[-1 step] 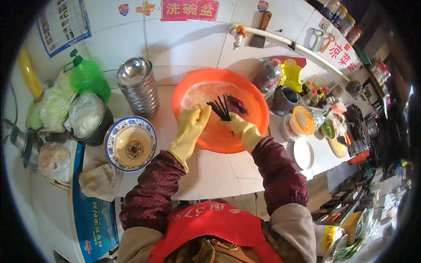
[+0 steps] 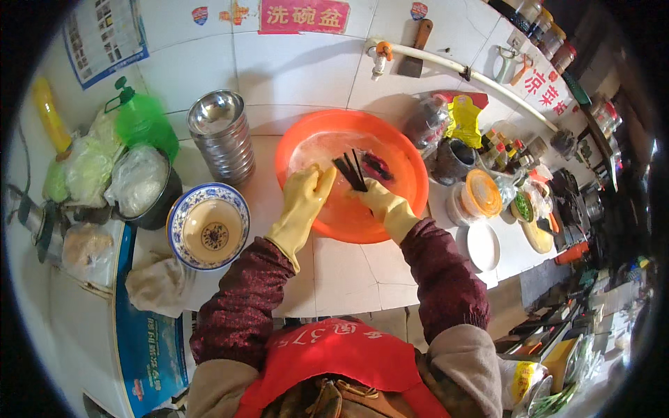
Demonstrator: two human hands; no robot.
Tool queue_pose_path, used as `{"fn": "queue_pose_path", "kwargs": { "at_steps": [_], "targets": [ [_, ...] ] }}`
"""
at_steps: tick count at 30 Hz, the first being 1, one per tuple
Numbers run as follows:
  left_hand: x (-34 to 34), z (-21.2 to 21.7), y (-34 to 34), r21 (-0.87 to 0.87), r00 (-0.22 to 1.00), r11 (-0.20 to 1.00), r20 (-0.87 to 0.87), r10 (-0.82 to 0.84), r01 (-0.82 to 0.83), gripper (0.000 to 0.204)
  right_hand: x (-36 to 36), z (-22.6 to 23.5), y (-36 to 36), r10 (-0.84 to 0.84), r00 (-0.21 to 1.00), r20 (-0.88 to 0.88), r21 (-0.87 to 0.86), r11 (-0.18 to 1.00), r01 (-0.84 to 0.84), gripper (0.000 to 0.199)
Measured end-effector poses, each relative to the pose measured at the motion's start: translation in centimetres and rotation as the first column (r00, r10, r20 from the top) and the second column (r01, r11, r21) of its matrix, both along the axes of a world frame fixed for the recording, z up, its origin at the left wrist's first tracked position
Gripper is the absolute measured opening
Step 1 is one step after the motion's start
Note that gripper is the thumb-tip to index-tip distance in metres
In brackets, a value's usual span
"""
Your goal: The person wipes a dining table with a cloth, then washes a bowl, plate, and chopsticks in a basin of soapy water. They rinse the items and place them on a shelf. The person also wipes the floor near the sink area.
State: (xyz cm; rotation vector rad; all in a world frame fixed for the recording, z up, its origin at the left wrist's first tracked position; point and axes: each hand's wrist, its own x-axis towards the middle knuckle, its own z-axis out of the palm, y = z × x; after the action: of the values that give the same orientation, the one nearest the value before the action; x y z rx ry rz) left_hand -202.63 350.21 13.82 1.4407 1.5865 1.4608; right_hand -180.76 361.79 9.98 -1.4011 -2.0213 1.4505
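Note:
Both my hands wear yellow rubber gloves over a wide orange basin [image 2: 287, 143] holding soapy-looking water. My right hand [image 2: 387, 207], at the basin's near right, grips a bundle of black chopsticks [image 2: 354, 174] by their lower ends. Their upper ends point up and away from me, slightly fanned. Just left of the chopsticks, my left hand [image 2: 306, 195] is closed at the basin's near left side; whatever its fingers hold, if anything, is hidden. A dark and pinkish thing [image 2: 377, 166] lies in the water behind the chopsticks, its kind unclear.
Left of the basin stand a stack of metal bowls [image 2: 228, 139], a blue-patterned bowl [image 2: 182, 209] and a crumpled cloth [image 2: 159, 285]. To the right are a lidded orange tub [image 2: 482, 193], a white plate [image 2: 482, 245] and several bottles [image 2: 503, 150]. A pipe [image 2: 502, 85] runs along the tiled wall.
The chopsticks have shifted in my right hand: most now bunch closer together, with a gap before the ones at the right. Both hands stay in nearly the same place.

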Motion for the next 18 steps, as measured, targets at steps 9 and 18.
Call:
{"fn": "queue_pose_path", "kwargs": {
  "at_steps": [9, 18],
  "targets": [
    [3.9, 4.8, 3.6, 0.05, 0.643, 0.99, 0.756, -0.122, 0.128, 0.057, -5.4, -0.5, -1.4, 0.185, 0.972, -0.147, 0.66, 0.75, -0.043, 0.025],
    [3.9, 10.5, 4.3, 0.408, 0.711, 0.872, 0.695, -0.105, -0.27, 0.044, -0.2, -5.2, 0.7, -0.094, 0.951, 0.294, 0.608, 0.787, -0.11, 0.039]
  ]
}}
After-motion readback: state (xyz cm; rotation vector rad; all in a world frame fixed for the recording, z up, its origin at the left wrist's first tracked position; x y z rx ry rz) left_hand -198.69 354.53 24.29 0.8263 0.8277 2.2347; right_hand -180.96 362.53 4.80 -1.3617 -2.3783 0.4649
